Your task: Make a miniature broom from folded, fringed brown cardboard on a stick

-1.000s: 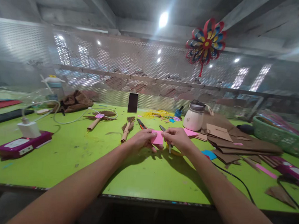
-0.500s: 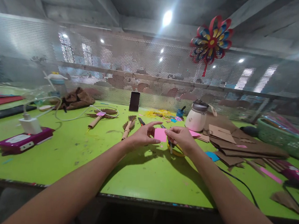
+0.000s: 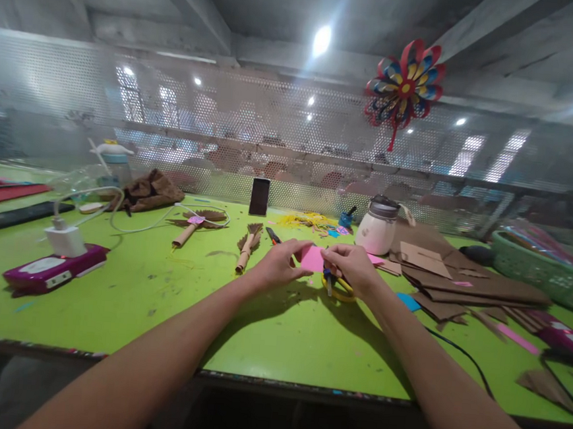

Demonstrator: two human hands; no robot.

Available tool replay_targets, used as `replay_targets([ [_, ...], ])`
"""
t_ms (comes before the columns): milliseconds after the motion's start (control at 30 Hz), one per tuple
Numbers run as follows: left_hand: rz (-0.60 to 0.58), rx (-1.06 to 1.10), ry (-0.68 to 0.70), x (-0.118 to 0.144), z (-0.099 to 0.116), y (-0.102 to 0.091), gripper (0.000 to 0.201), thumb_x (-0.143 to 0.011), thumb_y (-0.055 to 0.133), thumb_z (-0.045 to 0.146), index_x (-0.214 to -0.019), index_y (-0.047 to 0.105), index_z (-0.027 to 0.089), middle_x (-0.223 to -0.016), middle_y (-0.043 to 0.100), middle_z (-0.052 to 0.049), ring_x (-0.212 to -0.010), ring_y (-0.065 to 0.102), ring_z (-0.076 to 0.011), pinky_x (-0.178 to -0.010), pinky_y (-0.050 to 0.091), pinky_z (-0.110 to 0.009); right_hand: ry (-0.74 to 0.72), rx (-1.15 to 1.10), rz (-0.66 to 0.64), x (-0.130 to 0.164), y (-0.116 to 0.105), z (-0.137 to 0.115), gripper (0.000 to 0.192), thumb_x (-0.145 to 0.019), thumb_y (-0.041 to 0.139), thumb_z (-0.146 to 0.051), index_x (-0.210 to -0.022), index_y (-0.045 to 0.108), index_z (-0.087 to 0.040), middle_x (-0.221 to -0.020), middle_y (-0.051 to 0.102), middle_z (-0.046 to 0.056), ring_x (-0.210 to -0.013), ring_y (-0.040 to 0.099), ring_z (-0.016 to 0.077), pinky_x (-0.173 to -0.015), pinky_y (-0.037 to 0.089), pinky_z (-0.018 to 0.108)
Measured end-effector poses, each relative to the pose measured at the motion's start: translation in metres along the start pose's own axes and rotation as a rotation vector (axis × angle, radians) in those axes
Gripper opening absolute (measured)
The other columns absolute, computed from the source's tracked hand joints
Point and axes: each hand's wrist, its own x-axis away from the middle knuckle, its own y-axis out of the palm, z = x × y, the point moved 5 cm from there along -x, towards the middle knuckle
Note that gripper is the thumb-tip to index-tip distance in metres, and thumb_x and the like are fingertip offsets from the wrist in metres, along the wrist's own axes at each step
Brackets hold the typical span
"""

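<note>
A small pink piece of paper [image 3: 313, 259] is held up between my two hands, above the green table. My left hand [image 3: 280, 261] has its thumb and fingers closed at the left edge of the paper. My right hand [image 3: 349, 264] pinches the right side between thumb and fingertips. Just below the right fingers is a yellow-handled pair of scissors [image 3: 344, 293], partly hidden; I cannot tell whether the hand holds it too. Beyond my left hand lies a dark cutter with orange on it [image 3: 273, 235]. To its left rests a rolled brown paper piece with fringed edges [image 3: 248, 248].
Brown paper sheets [image 3: 474, 282], a white jar [image 3: 377, 227] and a green basket [image 3: 544, 271] stand to the right. A phone [image 3: 259, 196] leans at the back. On the left are a purple power strip [image 3: 56, 269] and a leaf-edged brown paper piece [image 3: 199, 222].
My left hand's fingers have come in from spread apart and closed at the left edge of the pink paper. The right hand keeps its pinch. The whole view has shifted slightly.
</note>
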Motion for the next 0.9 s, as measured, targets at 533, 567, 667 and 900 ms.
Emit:
replay_targets([
  [533, -0.113, 0.032, -0.147, -0.002, -0.009, 0.007, 0.044, -0.069, 0.071, 0.035, -0.106, 0.061, 0.013, -0.104, 0.061, -0.012, -0.088, 0.056, -0.0199, -0.077, 0.047, -0.034, -0.260, 0.024, 0.368, -0.005, -0.034, -0.014, 0.039, -0.072, 0.065, -0.051, -0.060, 0.059, -0.014, -0.048, 0.053, -0.003, -0.041, 0.043, 0.0062, -0.040, 0.034, 0.020],
  [567, -0.136, 0.028, -0.173, -0.001, -0.011, 0.008, 0.044, -0.069, 0.071, 0.037, -0.105, 0.061, 0.013, -0.104, 0.061, -0.013, -0.089, 0.056, -0.0206, -0.076, 0.046, -0.034, -0.273, -0.008, 0.413, -0.005, -0.039, -0.017, 0.038, -0.072, 0.066, -0.050, -0.060, 0.059, -0.014, -0.048, 0.053, -0.003, -0.040, 0.043, 0.0059, -0.040, 0.034, 0.019],
  [667, -0.205, 0.021, -0.204, 0.002, -0.016, 0.013, 0.047, -0.068, 0.071, 0.041, -0.104, 0.062, 0.012, -0.104, 0.060, -0.013, -0.091, 0.055, -0.0214, -0.076, 0.045, -0.034, -0.299, -0.106, 0.517, -0.005, -0.053, -0.022, 0.034, -0.071, 0.067, -0.045, -0.060, 0.059, -0.014, -0.048, 0.053, -0.004, -0.039, 0.043, 0.0048, -0.037, 0.032, 0.017],
  [900, -0.428, -0.065, -0.177, 0.005, -0.012, 0.017, 0.055, -0.063, 0.071, 0.051, -0.103, 0.065, 0.013, -0.102, 0.058, -0.011, -0.089, 0.053, -0.0204, -0.075, 0.041, -0.031, -0.224, -0.276, 0.622, -0.015, -0.077, -0.017, 0.028, -0.076, 0.064, -0.034, -0.058, 0.057, -0.013, -0.044, 0.051, -0.004, -0.036, 0.041, 0.0029, -0.036, 0.032, 0.014],
])
